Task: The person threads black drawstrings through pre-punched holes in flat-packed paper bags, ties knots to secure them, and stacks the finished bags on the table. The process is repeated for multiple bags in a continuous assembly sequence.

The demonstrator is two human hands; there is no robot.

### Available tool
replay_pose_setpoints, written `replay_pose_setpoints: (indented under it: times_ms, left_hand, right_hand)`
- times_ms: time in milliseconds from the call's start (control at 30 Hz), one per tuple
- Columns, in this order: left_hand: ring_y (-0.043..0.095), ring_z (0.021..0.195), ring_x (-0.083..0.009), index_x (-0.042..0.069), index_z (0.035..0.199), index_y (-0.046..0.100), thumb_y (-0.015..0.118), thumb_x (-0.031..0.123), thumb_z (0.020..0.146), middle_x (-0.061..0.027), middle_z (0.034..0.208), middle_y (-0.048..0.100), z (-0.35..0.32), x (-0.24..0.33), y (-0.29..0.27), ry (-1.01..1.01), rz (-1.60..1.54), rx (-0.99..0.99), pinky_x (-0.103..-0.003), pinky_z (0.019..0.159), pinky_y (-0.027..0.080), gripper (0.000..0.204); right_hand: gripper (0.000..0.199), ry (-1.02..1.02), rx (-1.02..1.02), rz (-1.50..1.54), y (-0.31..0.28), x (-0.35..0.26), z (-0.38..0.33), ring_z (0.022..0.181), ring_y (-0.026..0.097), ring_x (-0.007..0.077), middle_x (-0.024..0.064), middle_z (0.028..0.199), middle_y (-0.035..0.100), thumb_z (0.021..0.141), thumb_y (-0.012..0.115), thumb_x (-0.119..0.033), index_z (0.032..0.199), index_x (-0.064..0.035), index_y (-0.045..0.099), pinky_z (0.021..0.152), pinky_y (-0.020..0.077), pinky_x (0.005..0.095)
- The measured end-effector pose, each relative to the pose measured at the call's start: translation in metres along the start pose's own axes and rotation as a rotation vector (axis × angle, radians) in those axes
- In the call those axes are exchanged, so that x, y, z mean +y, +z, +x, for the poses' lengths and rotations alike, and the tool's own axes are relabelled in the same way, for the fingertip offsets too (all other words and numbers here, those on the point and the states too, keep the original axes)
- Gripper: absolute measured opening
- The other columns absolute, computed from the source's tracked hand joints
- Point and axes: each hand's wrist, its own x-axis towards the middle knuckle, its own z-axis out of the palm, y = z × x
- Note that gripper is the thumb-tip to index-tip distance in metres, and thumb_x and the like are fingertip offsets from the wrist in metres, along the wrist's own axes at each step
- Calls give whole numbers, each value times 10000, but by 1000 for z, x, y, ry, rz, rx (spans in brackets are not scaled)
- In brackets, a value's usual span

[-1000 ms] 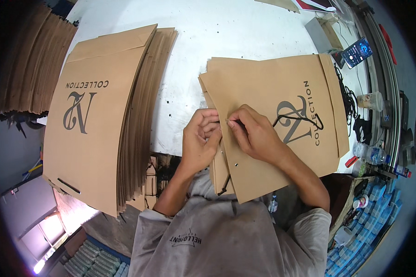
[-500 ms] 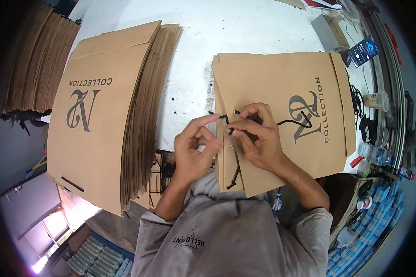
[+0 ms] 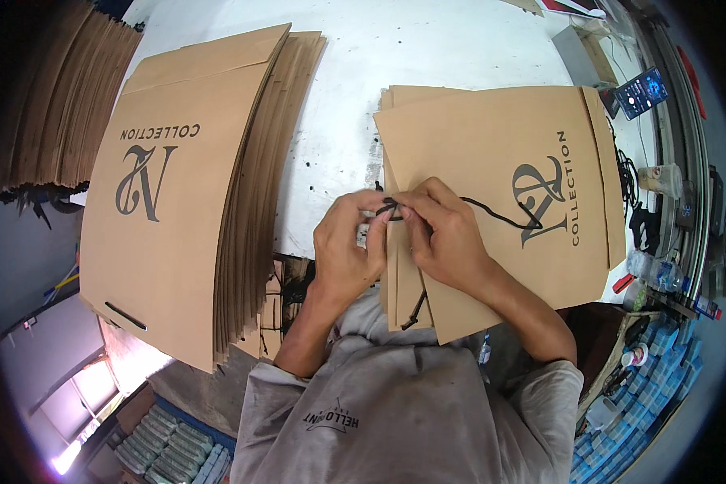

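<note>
A flat brown paper bag (image 3: 492, 153) with dark lettering tops a small stack on the white table (image 3: 427, 48). A thin black cord (image 3: 492, 214) runs across it to the bag's left edge. My left hand (image 3: 343, 250) and my right hand (image 3: 448, 238) meet at that edge, both pinching the cord's end between thumb and fingers. Another piece of black cord (image 3: 415, 309) hangs out of the stack's near edge, below my hands.
A tall stack of the same flat bags (image 3: 181, 194) lies left of my hands, overhanging the table edge. More brown sheets (image 3: 56, 105) stand at the far left. A phone (image 3: 641, 90), a cup (image 3: 660, 179) and bottles (image 3: 645, 266) line the right side.
Both hands have moved from the middle of the bag to its left edge. The cord now stretches out straight across the bag behind my right hand.
</note>
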Motion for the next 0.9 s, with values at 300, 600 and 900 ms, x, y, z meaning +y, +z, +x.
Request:
replay_pose_setpoints:
  times_ms: [300, 600, 900]
  left_hand:
    - [692, 857, -173, -24, 1060, 749, 703, -110, 904, -148, 1019, 721, 2, -30, 1, 99, -327, -105, -274, 753, 570, 183]
    - [670, 898, -151, -59, 1060, 631, 592, 39, 1039, -160, 1065, 699, -12, -8, 11, -288, -600, 39, -283, 822, 569, 108]
    - [660, 797, -162, -49, 1062, 602, 588, 24, 1033, -235, 1047, 707, -39, 11, -39, -170, -658, 109, -293, 743, 574, 79]
  right_hand:
    - [77, 209, -47, 354, -12, 11, 1, 758, 602, 192, 110, 881, 626, 971, 627, -17, 1016, 25, 673, 706, 481, 312]
    - [110, 235, -62, 308, -16, -1, -1, 794, 648, 214, 115, 925, 632, 924, 654, -7, 1016, 37, 696, 735, 517, 324]
    - [194, -148, -13, -156, 8, 10, 10, 855, 620, 304, 104, 871, 575, 692, 719, 6, 880, -17, 677, 765, 502, 421]
